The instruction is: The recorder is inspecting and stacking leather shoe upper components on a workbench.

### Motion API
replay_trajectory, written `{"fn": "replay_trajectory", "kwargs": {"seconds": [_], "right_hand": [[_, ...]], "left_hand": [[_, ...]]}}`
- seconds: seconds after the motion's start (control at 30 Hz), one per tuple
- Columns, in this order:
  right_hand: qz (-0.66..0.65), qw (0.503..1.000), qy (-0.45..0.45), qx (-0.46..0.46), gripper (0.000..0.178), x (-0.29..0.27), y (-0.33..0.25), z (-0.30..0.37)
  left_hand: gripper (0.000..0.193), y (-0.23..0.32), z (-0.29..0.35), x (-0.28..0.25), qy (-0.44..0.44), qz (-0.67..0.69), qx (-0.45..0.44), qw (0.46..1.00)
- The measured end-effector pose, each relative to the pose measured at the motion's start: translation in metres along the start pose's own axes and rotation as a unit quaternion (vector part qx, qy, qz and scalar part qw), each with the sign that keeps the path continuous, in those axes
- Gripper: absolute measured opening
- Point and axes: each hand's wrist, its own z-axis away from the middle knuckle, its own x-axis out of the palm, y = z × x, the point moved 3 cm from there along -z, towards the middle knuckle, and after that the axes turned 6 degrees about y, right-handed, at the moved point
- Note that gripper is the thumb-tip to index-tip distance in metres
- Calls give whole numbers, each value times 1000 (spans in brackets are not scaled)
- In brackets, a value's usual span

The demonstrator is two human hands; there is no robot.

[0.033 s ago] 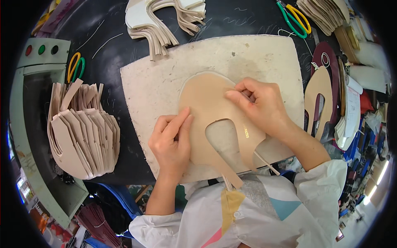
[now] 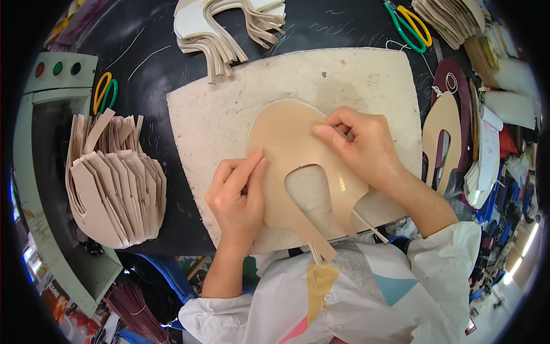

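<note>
A beige U-shaped shoe upper (image 2: 275,140) lies on the pale work board, rounded end away from me, its two legs toward me. Gold print shows on the right leg, and a white rim peeks out along the rounded edge. At the upper right edge, my right hand (image 2: 364,140) is closed, thumb and bent fingers pinching the upper. My left hand (image 2: 236,198) is closed on the left edge, its index finger stretched along the upper and its thumb beside it. Narrow strips (image 2: 371,225) stick out beneath the legs.
The worn board (image 2: 200,126) rests on a black table. Stacked beige uppers (image 2: 117,195) stand at left, with scissors (image 2: 104,94) behind them. More stacked uppers (image 2: 209,49) lie at the far side. Another pair of scissors (image 2: 409,26) lies far right, near a beige upper (image 2: 438,123) on a maroon piece.
</note>
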Motion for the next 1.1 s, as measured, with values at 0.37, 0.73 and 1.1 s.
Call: {"fn": "replay_trajectory", "kwargs": {"seconds": [0.37, 0.73, 1.1], "right_hand": [[59, 998, -28, -21, 24, -2, -7, -10], [-229, 947, -134, 178, 11, -32, 19, 33], [-31, 998, -18, 52, 10, -30, 15, 59]], "left_hand": [[18, 8, -4, 1, -35, -37, 17, 999], [44, 32, -17, 20, -205, -215, 333, 895], [58, 44, -20, 23, -250, -222, 274, 902]]}}
